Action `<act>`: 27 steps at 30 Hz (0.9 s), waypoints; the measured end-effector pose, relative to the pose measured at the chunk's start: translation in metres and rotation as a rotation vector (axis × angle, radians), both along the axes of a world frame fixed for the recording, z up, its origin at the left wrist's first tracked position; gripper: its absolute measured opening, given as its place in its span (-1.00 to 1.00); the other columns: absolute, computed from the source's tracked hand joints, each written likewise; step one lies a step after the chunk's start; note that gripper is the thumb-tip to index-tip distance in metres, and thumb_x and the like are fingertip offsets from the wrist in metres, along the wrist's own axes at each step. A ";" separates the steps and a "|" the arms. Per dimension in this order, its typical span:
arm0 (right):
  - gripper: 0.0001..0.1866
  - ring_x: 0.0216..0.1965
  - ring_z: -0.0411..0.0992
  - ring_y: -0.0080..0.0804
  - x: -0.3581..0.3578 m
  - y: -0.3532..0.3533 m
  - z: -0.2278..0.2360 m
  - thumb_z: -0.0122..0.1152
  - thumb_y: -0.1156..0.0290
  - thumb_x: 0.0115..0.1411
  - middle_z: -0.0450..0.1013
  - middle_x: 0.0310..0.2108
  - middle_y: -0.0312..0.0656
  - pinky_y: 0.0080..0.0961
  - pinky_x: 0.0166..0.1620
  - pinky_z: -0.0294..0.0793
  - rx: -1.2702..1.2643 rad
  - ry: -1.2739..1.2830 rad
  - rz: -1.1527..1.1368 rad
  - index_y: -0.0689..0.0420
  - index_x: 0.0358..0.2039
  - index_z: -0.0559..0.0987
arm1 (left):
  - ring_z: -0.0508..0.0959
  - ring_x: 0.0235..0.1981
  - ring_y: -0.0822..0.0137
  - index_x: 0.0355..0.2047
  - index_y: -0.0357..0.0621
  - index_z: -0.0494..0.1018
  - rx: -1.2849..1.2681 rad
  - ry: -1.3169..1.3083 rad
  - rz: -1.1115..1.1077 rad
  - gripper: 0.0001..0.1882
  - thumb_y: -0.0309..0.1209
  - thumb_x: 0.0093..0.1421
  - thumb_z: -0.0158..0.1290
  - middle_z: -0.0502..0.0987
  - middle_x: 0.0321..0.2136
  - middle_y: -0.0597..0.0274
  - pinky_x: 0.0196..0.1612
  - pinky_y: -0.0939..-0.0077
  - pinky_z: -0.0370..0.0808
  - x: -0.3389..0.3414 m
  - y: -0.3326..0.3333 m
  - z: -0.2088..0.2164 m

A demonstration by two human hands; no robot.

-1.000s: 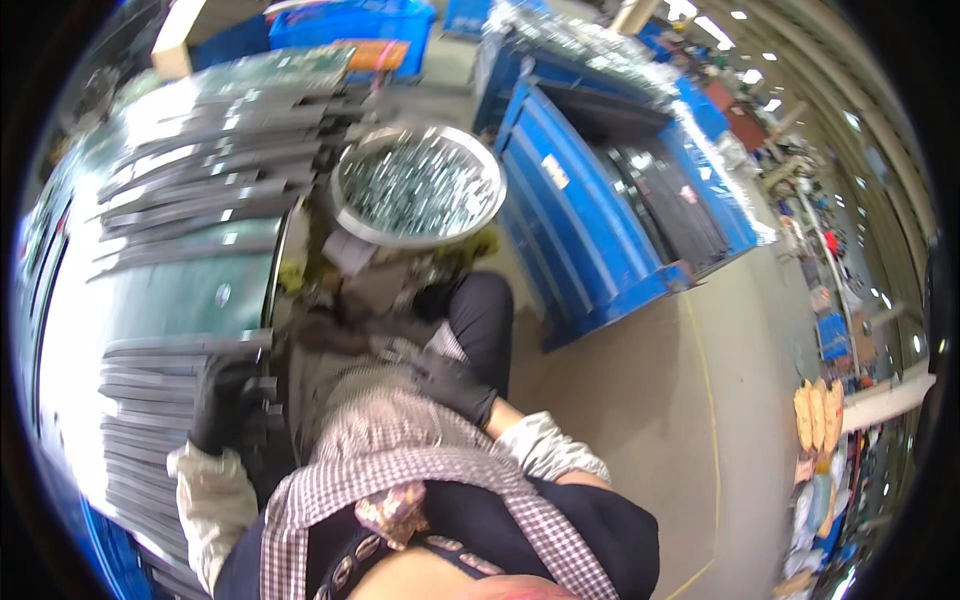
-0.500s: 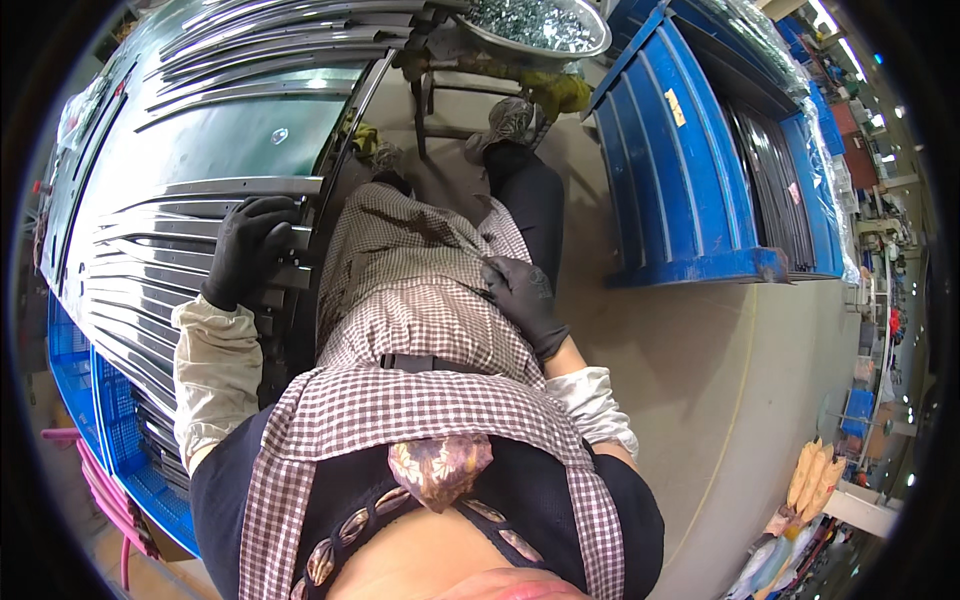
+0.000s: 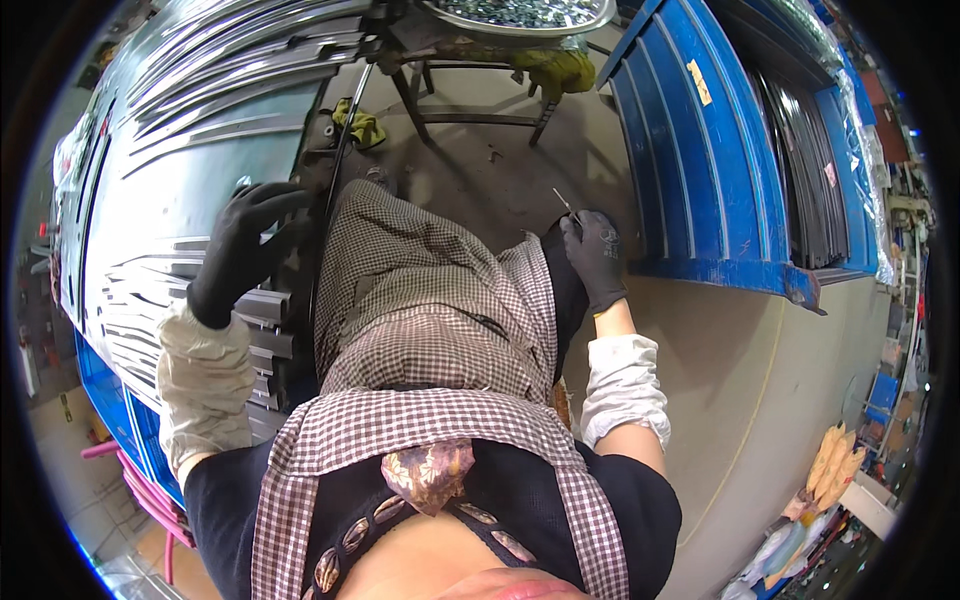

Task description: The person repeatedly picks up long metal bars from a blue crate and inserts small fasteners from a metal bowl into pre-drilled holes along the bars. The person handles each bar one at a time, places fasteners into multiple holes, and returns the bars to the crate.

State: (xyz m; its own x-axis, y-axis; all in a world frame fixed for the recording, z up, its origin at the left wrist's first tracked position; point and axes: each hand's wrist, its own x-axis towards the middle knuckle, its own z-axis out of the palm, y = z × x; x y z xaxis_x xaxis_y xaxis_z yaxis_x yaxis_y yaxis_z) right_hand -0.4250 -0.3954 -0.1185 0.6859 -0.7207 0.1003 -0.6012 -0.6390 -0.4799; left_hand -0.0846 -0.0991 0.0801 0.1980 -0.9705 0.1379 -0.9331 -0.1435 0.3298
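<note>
My left hand (image 3: 240,252), in a dark glove, hovers at the right edge of the work surface with thumb and fingers apart, and no object shows in it. Beneath and beside it lie dark metal strips (image 3: 262,306), their ends stacked along the edge. Near my right knee, my right hand (image 3: 597,258), also gloved, is closed around a thin pale rod-like tool (image 3: 564,202). Its narrow end sticks out past the fingers toward the upper left; the rest is hidden in the hand. A checked apron (image 3: 420,270) covers my lap.
More long strips (image 3: 235,75) lie across the far part of the work surface. A metal basin (image 3: 520,22) of small shiny pieces rests on a stool (image 3: 480,118). To the right stands a blue metal bin (image 3: 700,150) holding dark strips. Blue crates (image 3: 112,385) sit at left.
My right hand has left the apron and moved right, now showing the thin tool. My left hand has lifted off the strip ends, and its fingers have spread. My right leg has swung back.
</note>
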 end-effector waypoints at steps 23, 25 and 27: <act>-0.74 -0.49 0.45 0.08 -0.079 0.139 -0.142 0.20 0.28 0.20 0.45 -0.56 0.04 -0.08 -0.43 0.36 0.710 0.224 -1.042 0.19 -0.52 0.55 | 0.63 -0.15 0.03 -0.05 -0.14 0.57 0.571 0.232 -0.533 -0.69 -0.28 0.27 0.08 0.63 -0.21 0.00 -0.04 0.18 0.56 0.131 -0.327 -0.663; -0.77 -0.48 0.46 0.05 -0.084 0.155 -0.147 0.19 0.31 0.22 0.46 -0.54 0.00 -0.09 -0.42 0.37 0.642 0.350 -1.064 0.17 -0.51 0.56 | 0.63 -0.13 0.01 -0.01 -0.15 0.55 0.780 0.380 -0.110 -0.58 -0.14 0.26 0.12 0.60 -0.11 -0.03 -0.01 0.20 0.55 0.055 -0.366 -0.688; -0.79 -0.47 0.46 0.04 -0.081 0.155 -0.144 0.20 0.33 0.23 0.47 -0.53 -0.02 -0.10 -0.41 0.37 0.633 0.360 -1.095 0.17 -0.50 0.57 | 0.60 -0.05 -0.03 0.05 -0.14 0.52 0.878 0.401 0.167 -0.46 -0.01 0.22 0.16 0.52 0.04 -0.07 0.05 0.19 0.52 0.026 -0.384 -0.693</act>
